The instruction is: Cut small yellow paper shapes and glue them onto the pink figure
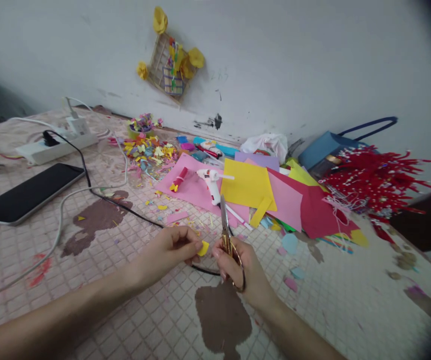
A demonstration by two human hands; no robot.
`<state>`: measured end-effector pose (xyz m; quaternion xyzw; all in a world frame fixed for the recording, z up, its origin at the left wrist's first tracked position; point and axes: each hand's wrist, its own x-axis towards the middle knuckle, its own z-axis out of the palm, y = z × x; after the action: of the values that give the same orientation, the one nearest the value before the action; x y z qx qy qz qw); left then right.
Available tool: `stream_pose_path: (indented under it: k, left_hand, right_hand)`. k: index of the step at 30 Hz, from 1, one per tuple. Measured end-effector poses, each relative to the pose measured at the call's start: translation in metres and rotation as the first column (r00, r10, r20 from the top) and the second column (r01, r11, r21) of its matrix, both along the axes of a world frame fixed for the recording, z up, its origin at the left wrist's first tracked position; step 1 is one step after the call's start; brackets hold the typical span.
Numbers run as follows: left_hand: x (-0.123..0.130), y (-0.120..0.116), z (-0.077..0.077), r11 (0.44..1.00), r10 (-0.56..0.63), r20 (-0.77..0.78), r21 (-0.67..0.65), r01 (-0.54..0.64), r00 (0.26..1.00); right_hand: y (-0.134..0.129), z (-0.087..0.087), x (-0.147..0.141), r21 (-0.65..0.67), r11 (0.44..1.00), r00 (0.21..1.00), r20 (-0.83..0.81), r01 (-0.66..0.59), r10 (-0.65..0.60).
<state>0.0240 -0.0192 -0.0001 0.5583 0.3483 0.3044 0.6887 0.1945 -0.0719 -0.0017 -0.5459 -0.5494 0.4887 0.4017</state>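
Observation:
My left hand (179,245) pinches a small piece of yellow paper (203,248) between thumb and fingertips. Just to its right, my right hand (240,265) is closed around the gold handles of a pair of scissors (225,225). Their blades point up and away from me, apart from the yellow piece. Beyond the blade tips lies a white glue gun (211,186) on pink paper (173,186). A small red paper roll (178,180) with a yellow bow shape rests there too. To the right of the glue gun is a yellow sheet (247,185).
Cut paper bits (149,152) are heaped at the back. A power strip (57,149), a dark tablet (29,192) and loose cables occupy the left side. A black cord (132,212) runs under my hands. Red beaded stems (376,180) and a blue bag (322,150) stand at right.

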Motion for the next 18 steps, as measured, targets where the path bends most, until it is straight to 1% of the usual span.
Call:
stream_pose_path:
  k: [3,7,13,18]
  left_hand:
    - [-0.0007,0.0017,0.0043,0.998,0.062,0.031,-0.032,-0.061,0.998]
    - [-0.0012,0.0014,0.0087,0.995,0.092,0.052,-0.048,-0.09,0.994]
    - [-0.0028,0.0037,0.01,0.992,0.125,0.072,-0.035,-0.123,0.99]
    - [-0.0056,0.009,0.0081,0.984,0.171,0.105,-0.072,-0.164,0.98]
  right_hand:
    - [-0.0018,-0.0004,-0.0002,-0.005,1.0,0.999,-0.045,-0.027,0.026]
    - [-0.0058,0.0017,-0.0018,-0.017,0.993,0.991,-0.072,-0.116,0.115]
    - [-0.0076,0.0013,-0.0026,0.007,0.987,0.987,-0.026,-0.158,0.159]
    - [-0.0064,-0.0014,-0.0025,-0.005,0.987,0.987,0.033,-0.16,0.16]
